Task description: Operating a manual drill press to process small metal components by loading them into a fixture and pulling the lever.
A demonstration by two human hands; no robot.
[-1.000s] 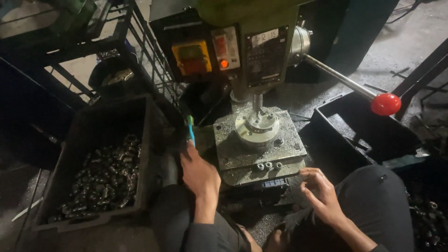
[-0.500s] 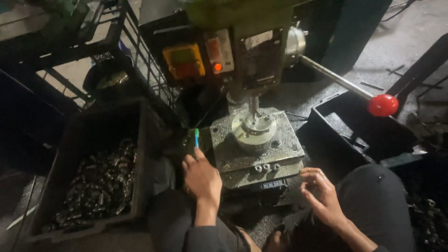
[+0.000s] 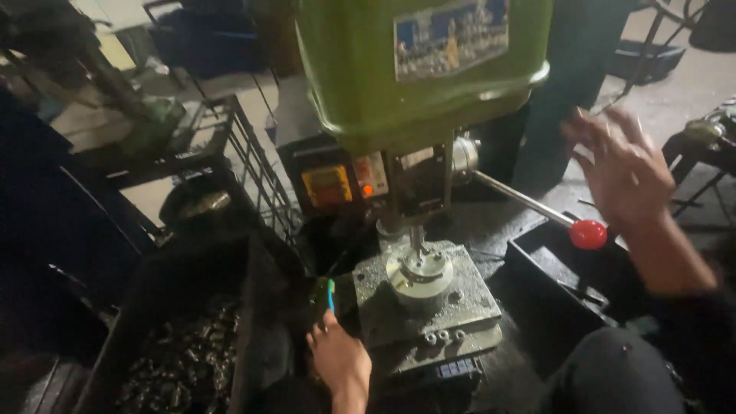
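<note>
A green drill press [image 3: 429, 69] stands over a grey metal work table [image 3: 425, 307] that carries a round silver fixture [image 3: 418, 272]. My left hand [image 3: 341, 360] rests at the table's left edge, its fingers on a small blue-green tool [image 3: 326, 295]. My right hand [image 3: 625, 169] is raised in the air with fingers spread, holding nothing, just above and right of the lever's red ball knob [image 3: 588, 234]. A control box [image 3: 341, 184] with an orange panel sits behind the table.
A dark crate [image 3: 184, 360] full of small dark metal parts lies at the lower left. A black bin [image 3: 567, 291] sits to the right of the press. A wire rack [image 3: 253, 161] stands behind the crate. My knee [image 3: 613, 376] is at the lower right.
My right hand has lifted from near my lap up toward the red knob of the lever. The view has tilted upward and closer. My left hand stays by the table's left edge.
</note>
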